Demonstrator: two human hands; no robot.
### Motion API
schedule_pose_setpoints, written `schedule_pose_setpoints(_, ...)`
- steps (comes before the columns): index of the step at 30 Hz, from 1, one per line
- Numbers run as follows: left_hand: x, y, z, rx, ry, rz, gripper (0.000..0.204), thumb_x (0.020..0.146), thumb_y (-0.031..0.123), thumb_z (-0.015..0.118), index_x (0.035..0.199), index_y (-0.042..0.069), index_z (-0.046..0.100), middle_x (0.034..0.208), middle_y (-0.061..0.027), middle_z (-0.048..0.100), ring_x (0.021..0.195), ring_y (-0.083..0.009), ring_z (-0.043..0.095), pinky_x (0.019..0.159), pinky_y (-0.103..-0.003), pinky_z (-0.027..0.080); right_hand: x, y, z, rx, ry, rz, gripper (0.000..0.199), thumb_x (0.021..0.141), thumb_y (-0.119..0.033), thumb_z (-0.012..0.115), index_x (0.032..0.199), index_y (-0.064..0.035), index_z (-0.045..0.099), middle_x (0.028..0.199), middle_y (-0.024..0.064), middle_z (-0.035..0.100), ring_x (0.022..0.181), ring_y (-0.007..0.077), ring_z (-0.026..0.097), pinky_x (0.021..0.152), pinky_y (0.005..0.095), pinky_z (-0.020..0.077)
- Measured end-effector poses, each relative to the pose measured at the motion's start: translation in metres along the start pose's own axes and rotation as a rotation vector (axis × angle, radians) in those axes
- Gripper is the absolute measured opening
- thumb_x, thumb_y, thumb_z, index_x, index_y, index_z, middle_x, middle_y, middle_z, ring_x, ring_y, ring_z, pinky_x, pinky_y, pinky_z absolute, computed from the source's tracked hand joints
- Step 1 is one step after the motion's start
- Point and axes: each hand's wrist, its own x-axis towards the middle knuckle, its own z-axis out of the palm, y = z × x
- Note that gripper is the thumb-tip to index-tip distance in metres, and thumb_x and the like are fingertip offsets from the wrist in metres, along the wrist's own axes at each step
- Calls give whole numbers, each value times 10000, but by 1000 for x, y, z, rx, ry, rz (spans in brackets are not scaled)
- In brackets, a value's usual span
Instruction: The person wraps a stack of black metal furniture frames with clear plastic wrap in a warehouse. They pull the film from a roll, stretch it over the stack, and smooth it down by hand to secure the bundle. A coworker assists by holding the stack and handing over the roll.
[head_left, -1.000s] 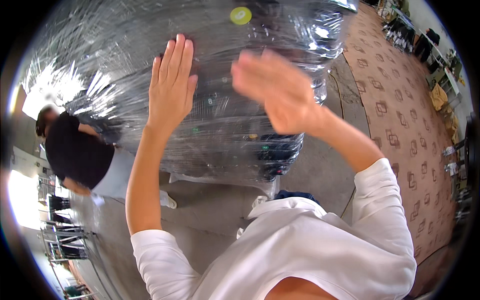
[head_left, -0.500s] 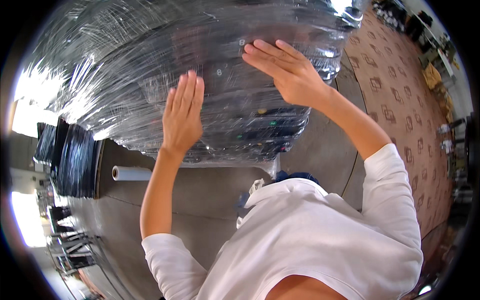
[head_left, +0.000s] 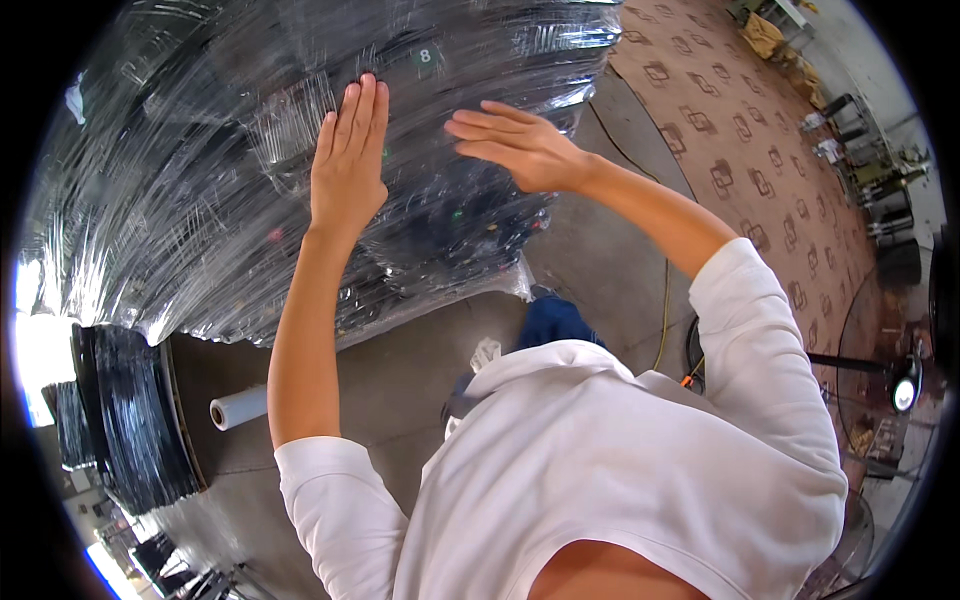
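Observation:
A large stack of dark goods wrapped in clear stretch film (head_left: 230,190) fills the upper part of the view. The film is creased and shiny, and what it covers shows only as dark shapes with a few small coloured spots. My left hand (head_left: 347,165) lies flat against the wrapped side, fingers stretched upward and close together. Right of it, my right hand (head_left: 520,147) is held at the film with its fingers extended toward the left. Whether its fingertips press on the film I cannot tell. Neither hand holds anything.
A roll of clear film (head_left: 238,409) lies on the grey floor at the left. Beyond it stands a smaller dark wrapped stack (head_left: 140,410). Brown patterned carpet (head_left: 720,130) runs along the right. A yellow cable (head_left: 667,300) crosses the floor near my right arm.
The view has turned, so the wrapped stack sits further left and tilted. My right hand has shifted left and down in the picture, closer to the left hand; the left hand stays flat.

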Motion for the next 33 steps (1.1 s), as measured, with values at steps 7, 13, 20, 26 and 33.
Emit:
schedule_pose_setpoints(7,-8,-2,2,-156,91,36,809,652,-128,416,1405,68,195,1476,-77,163,1358,-214,173,1078,-400,197,-11,10,19,2,-282,140,725,646,170,443,1297,-148,419,1396,-25,348,1296,136,299,1102,363,246)
schedule_pose_setpoints(13,-78,39,25,-295,-233,203,765,665,-82,481,1380,25,232,1457,-114,196,1348,-232,191,1080,-359,212,-15,6,27,32,-254,244,729,634,163,448,1284,-167,436,1391,-33,355,1300,124,289,1111,365,213)
schedule_pose_setpoints(20,-100,24,73,-57,-323,130,804,655,-64,530,1389,52,223,1478,-58,132,1363,-185,135,1080,-337,234,-13,-1,27,81,-196,271,632,663,131,470,1236,-136,479,1374,-1,385,1291,140,312,1101,375,225)
schedule_pose_setpoints(26,-100,36,64,-190,-365,-37,804,659,-126,476,1395,92,236,1473,-29,167,1352,-187,182,1083,-357,232,-75,-28,45,185,-62,323,366,660,95,532,994,-36,600,1305,99,465,1260,199,373,1056,398,290)
schedule_pose_setpoints(33,-91,50,54,-219,-369,-115,788,660,-154,433,1387,90,256,1467,-34,192,1343,-202,205,1086,-370,222,-127,-14,98,77,-308,439,142,650,8,625,786,-15,594,1429,63,288,1323,185,253,1081,394,244)
